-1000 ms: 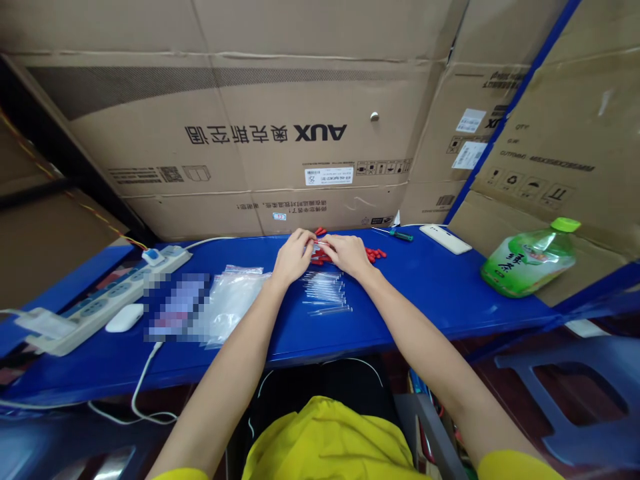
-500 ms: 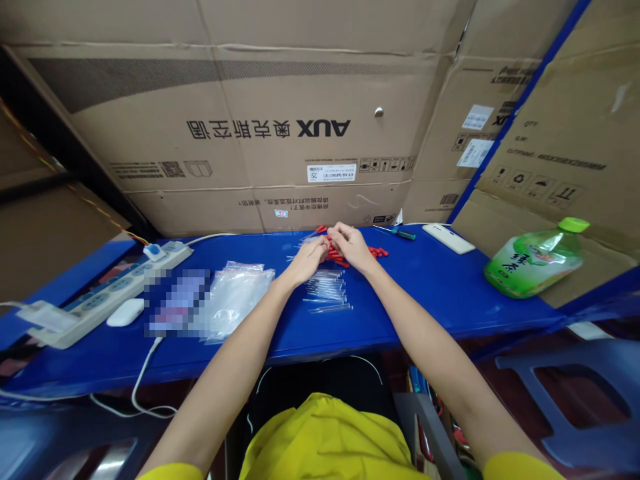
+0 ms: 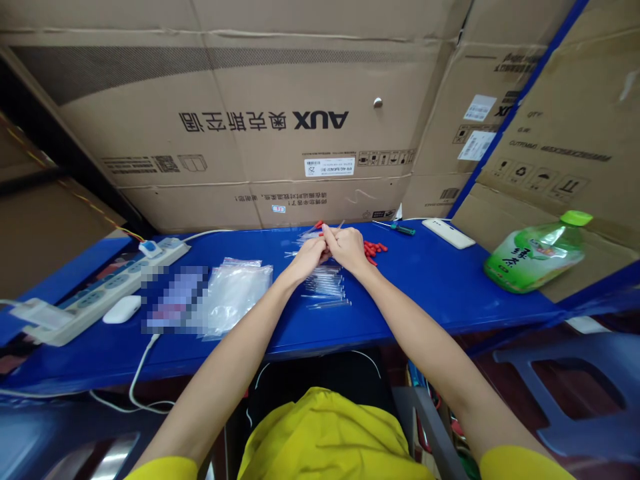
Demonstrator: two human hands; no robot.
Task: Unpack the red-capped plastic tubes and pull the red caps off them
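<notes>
My left hand and my right hand meet above the blue table, fingers closed and touching. A thin clear tube sticks up past the fingers of my right hand. A bit of red shows by the right thumb; whether it is held or lies behind cannot be told. What the left fingers pinch is hidden. Just below the hands lies a row of thin clear tubes. Several small red caps lie to the right of my right hand, and another red cap lies behind the hands.
Left of the hands are clear plastic bags, a blurred-out phone, a white earbud case and a power strip. To the right lie a green screwdriver, a white phone and a green bottle. Cardboard walls the back.
The hands have drawn closer together, and the right one now covers more of the red caps. A thin tube now sticks up beyond the right fingers. The view has shifted slightly.
</notes>
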